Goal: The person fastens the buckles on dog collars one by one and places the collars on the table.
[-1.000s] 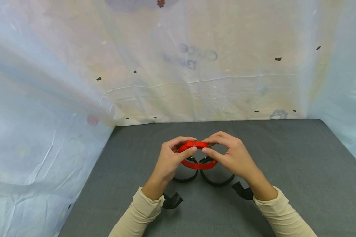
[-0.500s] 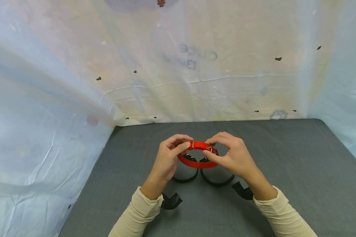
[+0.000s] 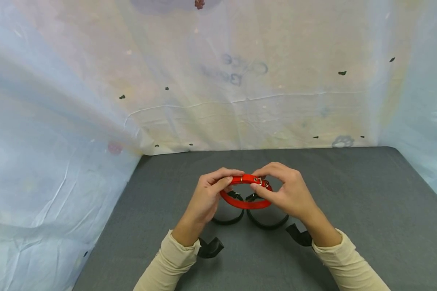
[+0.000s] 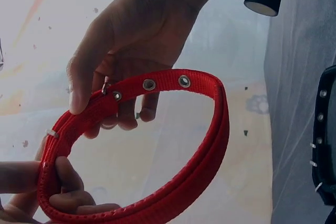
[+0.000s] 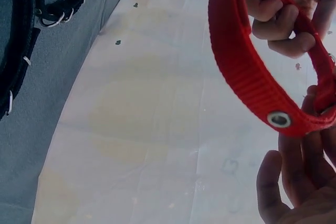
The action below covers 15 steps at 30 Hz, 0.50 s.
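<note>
A red collar (image 3: 245,205) with metal eyelets is held up in a loop, fastened at its buckle (image 3: 260,181), in the head view. My left hand (image 3: 206,196) pinches its left side between thumb and fingers, beside the metal keeper loop. On the other side my right hand (image 3: 293,192) pinches the band by the buckle. The left wrist view shows the collar (image 4: 210,129) close up, my right hand (image 4: 144,32) above and my left fingers (image 4: 71,179) curled through the loop at lower left. Eyelets also show on the collar (image 5: 236,72) in the right wrist view.
Two black collars lie side by side on the grey table (image 3: 368,210) below the red one: a left collar (image 3: 227,222) and a right collar (image 3: 267,226). Black wrist mounts (image 3: 210,247) stick out by the sleeves. A pale printed sheet (image 3: 247,117) hangs behind the table.
My left thumb has drawn back to the left along the red collar. The band has turned in my hands, and its buckle and eyelet show more plainly by the right hand.
</note>
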Motion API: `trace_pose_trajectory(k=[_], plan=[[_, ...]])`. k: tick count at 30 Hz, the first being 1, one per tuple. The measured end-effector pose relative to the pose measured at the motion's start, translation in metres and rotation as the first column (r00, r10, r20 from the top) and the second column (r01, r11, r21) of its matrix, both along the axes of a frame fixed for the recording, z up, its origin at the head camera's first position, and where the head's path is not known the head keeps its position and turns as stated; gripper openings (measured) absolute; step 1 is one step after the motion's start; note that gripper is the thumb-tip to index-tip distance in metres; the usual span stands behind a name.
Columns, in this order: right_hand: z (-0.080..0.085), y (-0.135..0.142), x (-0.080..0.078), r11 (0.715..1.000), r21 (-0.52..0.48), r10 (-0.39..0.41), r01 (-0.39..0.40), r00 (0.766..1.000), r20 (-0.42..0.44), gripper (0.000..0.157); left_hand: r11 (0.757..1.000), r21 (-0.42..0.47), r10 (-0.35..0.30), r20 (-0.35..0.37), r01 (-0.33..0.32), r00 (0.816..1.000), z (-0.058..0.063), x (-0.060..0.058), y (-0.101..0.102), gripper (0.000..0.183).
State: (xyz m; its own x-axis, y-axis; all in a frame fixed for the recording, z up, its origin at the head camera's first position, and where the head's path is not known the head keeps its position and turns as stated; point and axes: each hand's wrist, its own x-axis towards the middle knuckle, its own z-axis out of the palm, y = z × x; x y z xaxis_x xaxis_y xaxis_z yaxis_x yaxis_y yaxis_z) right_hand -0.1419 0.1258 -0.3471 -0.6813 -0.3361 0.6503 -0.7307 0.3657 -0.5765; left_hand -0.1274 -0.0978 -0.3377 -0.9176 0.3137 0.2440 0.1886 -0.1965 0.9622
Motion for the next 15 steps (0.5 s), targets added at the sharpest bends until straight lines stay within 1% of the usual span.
trace_pose_trajectory(k=[3,6,10,13,15], plan=[[0.0005,0.0004,-0.0011,1.000,-0.008,0.005,-0.006,1.000,-0.017,0.024,0.999,-0.020,-0.025,-0.023,0.024,0.999,0.0005,-0.0004,-0.0008,0.030],[0.0010,0.0013,-0.0020,1.000,-0.001,0.021,-0.021,0.999,0.028,0.024,1.000,-0.015,-0.028,-0.014,0.028,1.000,0.0004,-0.0017,-0.0017,0.029],[0.0015,0.0047,-0.0020,0.998,0.052,0.012,-0.018,0.993,0.118,0.026,0.999,0.044,0.002,0.040,-0.003,0.999,-0.0009,-0.0044,-0.0041,0.025],[0.0021,0.0083,-0.0022,0.997,0.074,-0.005,-0.005,0.990,0.139,0.028,0.996,0.075,0.034,0.056,-0.038,0.998,0.0004,-0.0053,-0.0064,0.025],[0.0025,0.0100,-0.0031,0.998,0.070,-0.008,-0.001,0.990,0.138,0.025,0.995,0.084,0.051,0.057,-0.056,0.997,0.0021,-0.0050,-0.0077,0.024]])
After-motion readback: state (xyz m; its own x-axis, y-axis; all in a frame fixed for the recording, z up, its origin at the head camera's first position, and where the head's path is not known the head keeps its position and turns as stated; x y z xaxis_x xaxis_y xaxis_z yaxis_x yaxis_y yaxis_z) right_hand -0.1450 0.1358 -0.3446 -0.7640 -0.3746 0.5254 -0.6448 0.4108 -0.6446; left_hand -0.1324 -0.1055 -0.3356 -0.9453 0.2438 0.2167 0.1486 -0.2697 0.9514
